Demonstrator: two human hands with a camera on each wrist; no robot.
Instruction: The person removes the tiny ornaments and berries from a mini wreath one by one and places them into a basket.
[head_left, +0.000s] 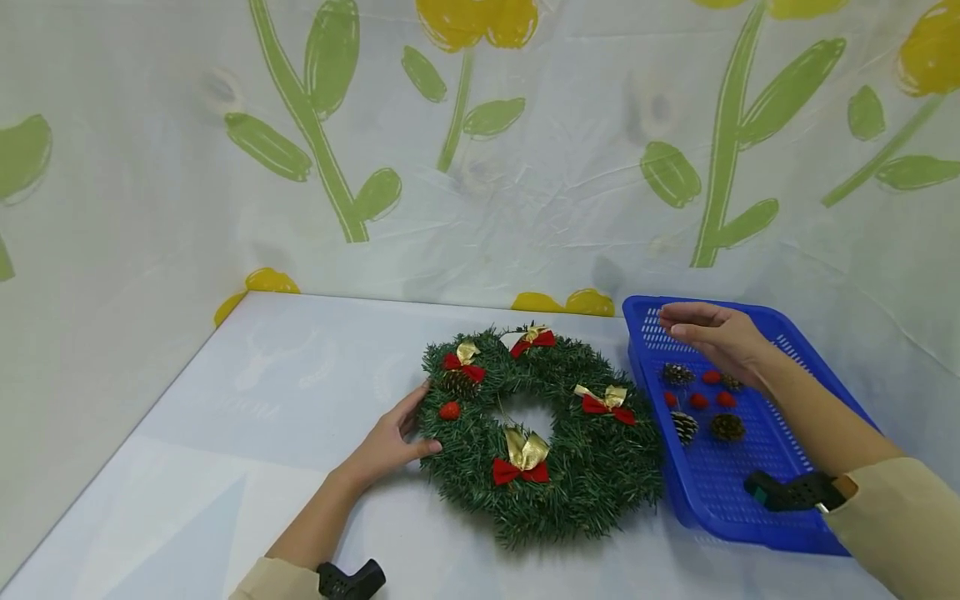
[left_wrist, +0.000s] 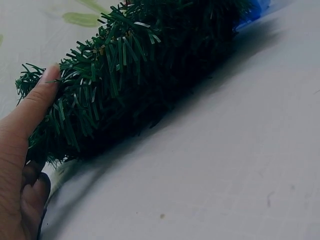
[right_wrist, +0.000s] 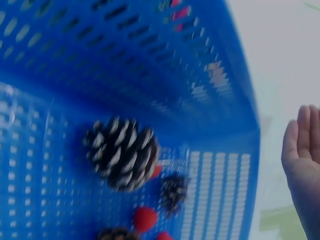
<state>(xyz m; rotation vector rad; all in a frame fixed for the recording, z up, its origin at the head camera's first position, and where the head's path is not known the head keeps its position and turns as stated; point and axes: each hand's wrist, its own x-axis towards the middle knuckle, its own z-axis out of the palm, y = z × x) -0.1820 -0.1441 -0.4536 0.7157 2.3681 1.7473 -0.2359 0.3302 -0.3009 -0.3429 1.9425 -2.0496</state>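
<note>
A green wreath (head_left: 600,475) lies flat on the table, trimmed with several red bows with gold ribbon, a pine cone (head_left: 459,384) and a red berry (head_left: 450,411) at its upper left. My left hand (head_left: 384,446) grips the wreath's left edge. In the left wrist view the thumb (left_wrist: 42,97) lies over the needles and the other fingers curl below. Above the far end of a blue basket (head_left: 720,508) hovers my right hand (head_left: 716,337), its fingers extended and holding nothing. Pine cones (right_wrist: 122,154) and red berries (right_wrist: 145,218) lie in the basket.
The basket stands close against the wreath's right side. White table surface (head_left: 247,417) extends to the left. Behind the table hangs a pale backdrop (head_left: 540,208) printed with green stems and yellow flowers.
</note>
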